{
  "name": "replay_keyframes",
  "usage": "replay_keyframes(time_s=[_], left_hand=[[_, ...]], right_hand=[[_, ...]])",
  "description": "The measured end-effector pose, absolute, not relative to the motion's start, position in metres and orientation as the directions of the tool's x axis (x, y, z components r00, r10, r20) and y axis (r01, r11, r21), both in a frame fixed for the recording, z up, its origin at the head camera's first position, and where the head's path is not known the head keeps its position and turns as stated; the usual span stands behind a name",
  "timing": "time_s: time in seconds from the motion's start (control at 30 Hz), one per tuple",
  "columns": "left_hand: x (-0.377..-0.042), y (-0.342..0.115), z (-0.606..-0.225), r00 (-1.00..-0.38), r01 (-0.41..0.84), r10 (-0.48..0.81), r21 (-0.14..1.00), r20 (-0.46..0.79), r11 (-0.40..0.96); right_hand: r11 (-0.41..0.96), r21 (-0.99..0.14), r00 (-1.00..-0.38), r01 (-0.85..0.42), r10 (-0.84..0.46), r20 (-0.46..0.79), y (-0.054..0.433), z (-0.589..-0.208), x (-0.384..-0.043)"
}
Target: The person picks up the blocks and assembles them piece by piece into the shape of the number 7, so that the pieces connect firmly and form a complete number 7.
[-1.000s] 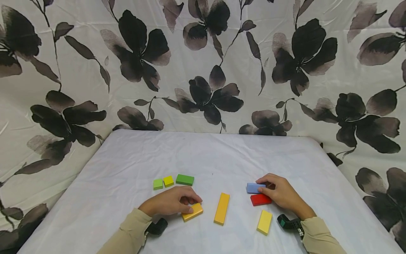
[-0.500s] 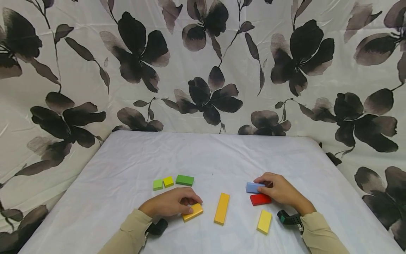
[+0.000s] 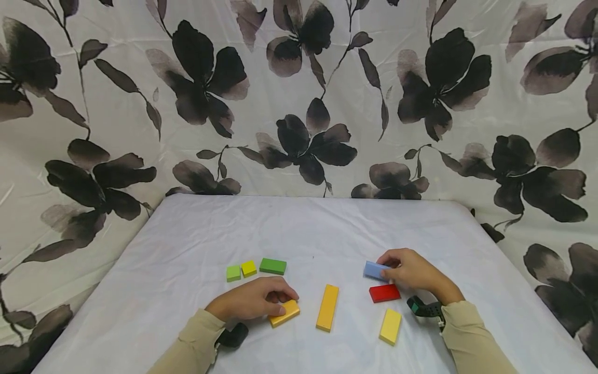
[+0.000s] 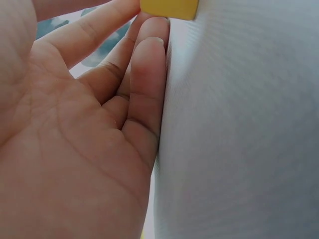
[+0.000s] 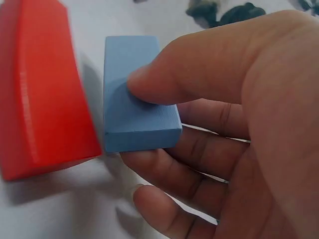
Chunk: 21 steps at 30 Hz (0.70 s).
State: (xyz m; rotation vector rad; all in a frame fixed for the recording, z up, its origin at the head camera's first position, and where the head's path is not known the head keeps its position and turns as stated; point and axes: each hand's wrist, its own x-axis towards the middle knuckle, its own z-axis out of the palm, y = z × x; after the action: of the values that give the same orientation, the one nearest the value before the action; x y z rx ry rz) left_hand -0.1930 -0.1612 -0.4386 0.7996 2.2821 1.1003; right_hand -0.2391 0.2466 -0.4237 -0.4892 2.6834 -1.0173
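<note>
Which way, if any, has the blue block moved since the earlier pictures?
Yes: in the head view, the blue block, held by the right hand, has moved up the picture, away from the resting red block.

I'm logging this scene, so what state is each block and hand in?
Left hand, gripping a block
Right hand, gripping a block
Short orange block, held in left hand
Blue block, held in right hand
Red block, flat, unheld
Long orange block, flat, unheld
Pale yellow block, flat, unheld
Dark green block, flat, unheld
Small yellow block, unheld
Light green block, unheld
</note>
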Motion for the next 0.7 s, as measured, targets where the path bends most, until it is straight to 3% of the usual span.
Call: replay_keyframes(time_s=[0.7], left_hand=[[-0.192, -0.163, -0.442, -0.71, 0.318, 0.69, 0.813, -0.137, 0.489]], right_hand=[[0.55, -0.821, -0.967, -0.155, -0.254, 0.012, 0.234, -0.437, -0.242]])
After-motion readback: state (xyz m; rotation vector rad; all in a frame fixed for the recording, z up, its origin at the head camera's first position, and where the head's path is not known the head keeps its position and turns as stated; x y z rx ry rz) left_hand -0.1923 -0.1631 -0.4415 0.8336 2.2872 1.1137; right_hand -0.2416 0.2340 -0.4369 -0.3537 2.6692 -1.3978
